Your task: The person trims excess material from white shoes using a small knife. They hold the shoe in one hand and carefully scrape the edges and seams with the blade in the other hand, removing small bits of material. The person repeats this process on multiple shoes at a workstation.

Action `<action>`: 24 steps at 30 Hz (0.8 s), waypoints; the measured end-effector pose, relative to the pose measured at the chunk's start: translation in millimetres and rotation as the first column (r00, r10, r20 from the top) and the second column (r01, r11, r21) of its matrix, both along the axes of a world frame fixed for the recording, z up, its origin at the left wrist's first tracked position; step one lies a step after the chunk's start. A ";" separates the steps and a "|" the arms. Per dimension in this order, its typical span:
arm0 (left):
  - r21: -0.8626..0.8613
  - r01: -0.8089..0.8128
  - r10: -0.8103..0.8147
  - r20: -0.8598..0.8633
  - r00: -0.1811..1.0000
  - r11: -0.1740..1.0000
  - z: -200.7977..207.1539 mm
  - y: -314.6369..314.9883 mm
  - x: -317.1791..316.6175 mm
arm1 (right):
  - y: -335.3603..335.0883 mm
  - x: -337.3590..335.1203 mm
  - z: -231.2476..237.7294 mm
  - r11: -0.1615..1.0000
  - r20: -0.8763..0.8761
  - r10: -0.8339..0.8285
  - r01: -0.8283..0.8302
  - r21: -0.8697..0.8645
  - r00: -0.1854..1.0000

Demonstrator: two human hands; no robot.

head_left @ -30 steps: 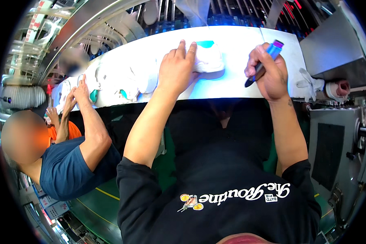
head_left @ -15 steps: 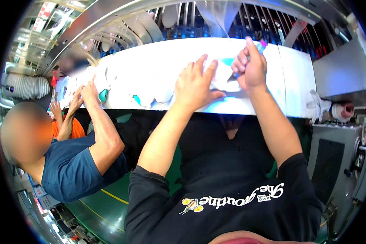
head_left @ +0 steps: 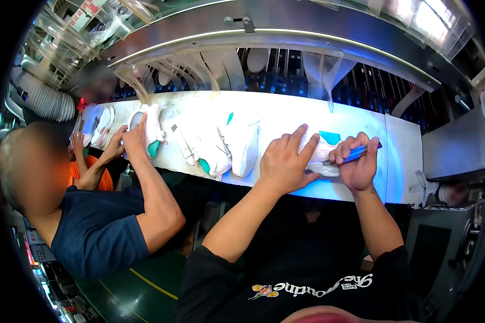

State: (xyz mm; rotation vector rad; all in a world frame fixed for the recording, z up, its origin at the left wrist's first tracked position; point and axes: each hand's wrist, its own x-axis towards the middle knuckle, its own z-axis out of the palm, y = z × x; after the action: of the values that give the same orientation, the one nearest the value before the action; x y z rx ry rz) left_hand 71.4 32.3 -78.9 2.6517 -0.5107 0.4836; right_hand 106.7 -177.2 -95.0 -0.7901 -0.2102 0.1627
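Note:
A white shoe (head_left: 327,168) with a teal patch lies on the white worktable between my hands. My left hand (head_left: 286,161) grips one end of it, thumb on the near side and fingers over the top. Closed around a slim blue pen-like tool (head_left: 355,154) with a dark end, my right hand (head_left: 359,166) rests against the shoe's other end. The tool's working tip is hidden by my fingers. Just left of my left hand lies another white shoe (head_left: 244,148), beside a white and teal shoe (head_left: 214,153).
To the left, a co-worker (head_left: 105,215) in a dark blue shirt handles a white shoe (head_left: 153,126). More pale shoe parts (head_left: 103,126) lie farther left. Behind the worktable (head_left: 404,156) runs a roller conveyor (head_left: 277,81) under clear hanging strips. A metal box (head_left: 455,134) stands at the right.
The view has tilted, so the table sits lower in the picture. My right hand has turned, bringing the blue tool nearly level near the shoe. My left hand stays on the shoe.

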 end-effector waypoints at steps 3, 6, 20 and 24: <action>-0.019 0.008 -0.008 0.025 1.000 1.000 -1.8 3.1 -0.5 | -0.1 -2.2 2.6 0.999 -0.082 -0.029 0.032 0.032 0.996; -0.043 0.043 -0.042 0.029 0.999 0.998 -4.5 1.0 3.0 | -5.1 -3.9 -4.7 0.992 -0.132 -0.046 0.061 0.113 0.990; 0.062 0.031 -0.030 -0.024 0.999 0.998 0.1 -4.0 8.3 | 2.1 -6.6 -3.7 0.960 -0.249 -0.199 0.240 0.147 0.948; 0.127 0.021 -0.015 -0.048 0.999 0.992 -12.2 -1.8 11.9 | 2.0 -1.3 -14.5 0.906 -0.457 -0.271 0.384 0.176 0.847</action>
State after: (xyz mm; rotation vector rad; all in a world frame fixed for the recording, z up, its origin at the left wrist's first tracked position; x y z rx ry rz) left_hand 83.3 30.5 -91.1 2.7701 -0.5680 0.3942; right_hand 105.3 -175.2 -109.5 -0.4987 0.3169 -0.0255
